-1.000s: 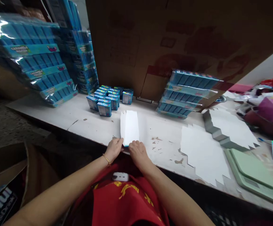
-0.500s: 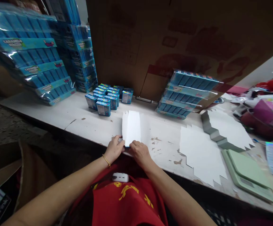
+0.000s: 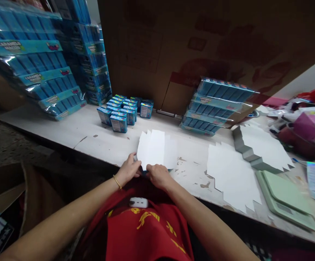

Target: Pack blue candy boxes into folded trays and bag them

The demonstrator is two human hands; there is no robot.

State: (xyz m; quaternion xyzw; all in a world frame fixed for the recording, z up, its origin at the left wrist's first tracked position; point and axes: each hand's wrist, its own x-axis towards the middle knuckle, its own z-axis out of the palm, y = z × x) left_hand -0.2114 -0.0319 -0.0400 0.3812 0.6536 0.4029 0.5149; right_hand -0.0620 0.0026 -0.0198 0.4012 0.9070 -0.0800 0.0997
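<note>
A white cardboard blank (image 3: 154,146), creased into panels and partly folded, lies at the table's front edge. My left hand (image 3: 130,168) grips its near left corner, thumb and fingers closed. On its near edge, close beside, my right hand (image 3: 158,174) has its fingers curled around the card. A thin blue strip of the card's other side shows by the fingers. Beyond the blank stands a cluster of small blue boxes (image 3: 119,121). More flat white blanks (image 3: 232,177) lie to the right.
Tall stacks of wrapped blue display packs (image 3: 45,78) rise at the left, with a shorter stack (image 3: 208,108) at the back right. Behind is a big brown carton (image 3: 157,47). A pale green scale (image 3: 286,197) sits at right, near a stepped pile of blanks (image 3: 263,145).
The blank has opened out from a narrow folded shape to a wider one, its right panel spreading rightward. Both hands have shifted slightly left and stay on its near edge.
</note>
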